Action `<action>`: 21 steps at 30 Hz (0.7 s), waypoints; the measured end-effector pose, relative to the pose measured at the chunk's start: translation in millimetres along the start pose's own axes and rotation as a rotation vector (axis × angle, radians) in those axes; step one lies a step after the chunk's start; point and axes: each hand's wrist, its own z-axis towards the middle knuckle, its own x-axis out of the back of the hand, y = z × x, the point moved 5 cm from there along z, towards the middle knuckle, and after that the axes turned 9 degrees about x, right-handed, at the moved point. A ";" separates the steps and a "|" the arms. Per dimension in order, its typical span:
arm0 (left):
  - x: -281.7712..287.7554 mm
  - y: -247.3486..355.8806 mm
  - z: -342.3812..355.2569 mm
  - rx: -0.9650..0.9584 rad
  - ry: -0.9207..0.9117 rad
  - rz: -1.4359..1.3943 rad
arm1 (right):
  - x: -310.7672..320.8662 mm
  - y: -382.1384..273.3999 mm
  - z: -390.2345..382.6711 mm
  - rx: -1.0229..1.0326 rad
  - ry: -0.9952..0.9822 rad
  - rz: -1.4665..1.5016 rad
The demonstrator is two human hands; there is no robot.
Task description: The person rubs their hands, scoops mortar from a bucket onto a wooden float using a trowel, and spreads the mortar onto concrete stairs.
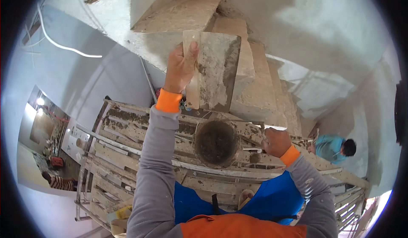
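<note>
Gripping a flat, stained board (217,70) by its pale left strip in a closed left hand (181,66), pressing down on the near face with the thumb. Clenching the right hand (277,142) into a fist, seemingly around a thin tool (250,121) seen nearly edge-on; cannot tell its full shape. Looking down, just left of the right fist and below the board, into a bucket (235,136) of dark mortar (216,147). Facing concrete steps (259,93) beyond both hands, above slatted planks (111,153).
</note>
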 end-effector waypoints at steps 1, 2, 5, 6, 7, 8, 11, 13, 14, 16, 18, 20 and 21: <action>-0.5 -3.3 -1.1 -0.006 0.012 0.001 | 3.1 4.0 -2.2 -0.050 0.020 0.045; -1.9 -9.4 -2.4 0.037 0.023 -0.189 | 8.7 3.2 -4.8 -0.037 0.021 0.041; 6.8 -39.2 0.6 0.120 -0.207 -0.710 | 16.8 -7.9 -9.7 0.024 0.314 0.165; 9.0 -50.6 -0.2 0.173 -0.447 -1.051 | 17.6 -15.3 -6.4 0.038 0.319 0.181; 4.3 -48.3 1.0 0.060 -0.610 -1.167 | 23.8 -19.0 -5.6 0.018 0.302 0.232; 1.5 -55.3 1.3 0.057 -0.604 -1.156 | 25.2 -21.7 -4.2 -0.001 0.283 0.282; -19.2 -59.9 -9.2 0.096 -0.719 -1.342 | 33.8 -30.1 2.1 0.100 0.403 0.299; -32.9 -68.1 -11.5 0.141 -0.761 -1.345 | 40.4 -42.2 5.7 0.177 0.490 0.306; -42.7 -72.7 -12.7 0.190 -0.803 -1.348 | 35.4 -46.1 8.3 0.156 0.424 0.263; -64.5 -68.6 -18.7 0.173 -0.922 -1.384 | 28.5 -51.5 12.8 0.122 0.359 0.213; -84.1 -65.3 -36.3 0.259 -1.015 -1.426 | 31.1 -58.8 18.9 0.232 0.396 0.210; -99.9 -75.2 -44.8 0.261 -1.053 -1.444 | 33.5 -55.7 20.8 0.221 0.343 0.202; -104.1 -78.4 -47.4 0.264 -1.079 -1.455 | 32.5 -54.9 22.8 0.219 0.290 0.203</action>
